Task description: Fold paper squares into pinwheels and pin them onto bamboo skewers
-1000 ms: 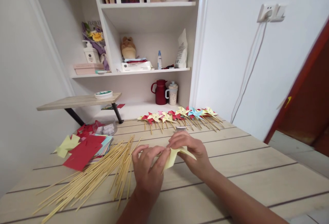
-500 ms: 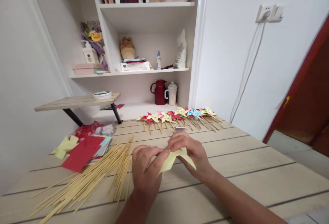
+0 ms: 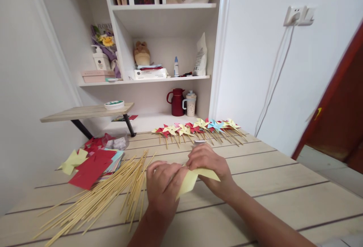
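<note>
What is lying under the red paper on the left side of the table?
Under the red paper lies a stack of paper sheets; light blue, pink and yellow edges show at its right side. How many sheets there are, and whether anything else lies beneath, is covered.

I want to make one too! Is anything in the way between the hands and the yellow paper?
No, nothing is. The left hand and the right hand both already pinch the yellow paper between them, above the table. The sticks lie off to the left.

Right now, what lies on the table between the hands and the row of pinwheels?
In the head view, only a small white thing, partly hidden behind the right hand; otherwise bare table up to the pinwheels.
</note>
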### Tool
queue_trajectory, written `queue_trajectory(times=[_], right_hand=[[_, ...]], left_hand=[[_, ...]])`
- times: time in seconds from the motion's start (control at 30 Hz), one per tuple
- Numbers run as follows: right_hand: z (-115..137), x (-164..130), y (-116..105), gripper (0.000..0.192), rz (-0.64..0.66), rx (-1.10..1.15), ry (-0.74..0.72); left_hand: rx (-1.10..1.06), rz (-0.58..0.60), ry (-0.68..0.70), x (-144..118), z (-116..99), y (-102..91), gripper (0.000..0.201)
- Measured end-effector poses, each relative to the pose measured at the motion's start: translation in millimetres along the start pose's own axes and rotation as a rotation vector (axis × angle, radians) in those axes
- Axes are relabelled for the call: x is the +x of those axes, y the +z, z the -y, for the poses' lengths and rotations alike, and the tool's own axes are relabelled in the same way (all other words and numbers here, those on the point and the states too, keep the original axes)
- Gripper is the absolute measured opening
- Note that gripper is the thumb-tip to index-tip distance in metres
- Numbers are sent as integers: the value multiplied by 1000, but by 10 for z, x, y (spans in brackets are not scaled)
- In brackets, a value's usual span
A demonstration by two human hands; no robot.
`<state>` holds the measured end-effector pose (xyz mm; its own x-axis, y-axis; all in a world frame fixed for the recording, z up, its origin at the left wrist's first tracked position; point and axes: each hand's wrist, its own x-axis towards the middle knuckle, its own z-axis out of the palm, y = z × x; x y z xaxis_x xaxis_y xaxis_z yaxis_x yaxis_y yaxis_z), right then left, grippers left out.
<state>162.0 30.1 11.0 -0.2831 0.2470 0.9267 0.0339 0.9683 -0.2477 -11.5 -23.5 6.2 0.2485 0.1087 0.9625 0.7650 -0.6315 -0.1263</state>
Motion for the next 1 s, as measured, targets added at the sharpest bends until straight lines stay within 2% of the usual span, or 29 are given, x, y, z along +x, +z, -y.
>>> queue_trajectory(times=[0.23,0.4,0.5,0.73,0.9,1.0], right_hand=[[0,-26,-4,11,-21,-56,45],[-2,-22,20,9,-56,-35,61],[-18,-27,19,4,-44,-21,61],[-28,-39,13,4,-27,-27,66],[-12,-26,6,15,-38,-46,48],[-16,-32,4,15,-46,-64,38]], left_hand=[[-73,-14,-67,-8,-6,39,19],[-17,-9,-40,-37,-17,41,18],[-6,-12,-72,-69,-13,53,19],[-20,-15,-114,-83,-12,81,19],[-44,-22,-121,-87,-28,84,24],[-43,-19,-117,-84,-50,86,25]])
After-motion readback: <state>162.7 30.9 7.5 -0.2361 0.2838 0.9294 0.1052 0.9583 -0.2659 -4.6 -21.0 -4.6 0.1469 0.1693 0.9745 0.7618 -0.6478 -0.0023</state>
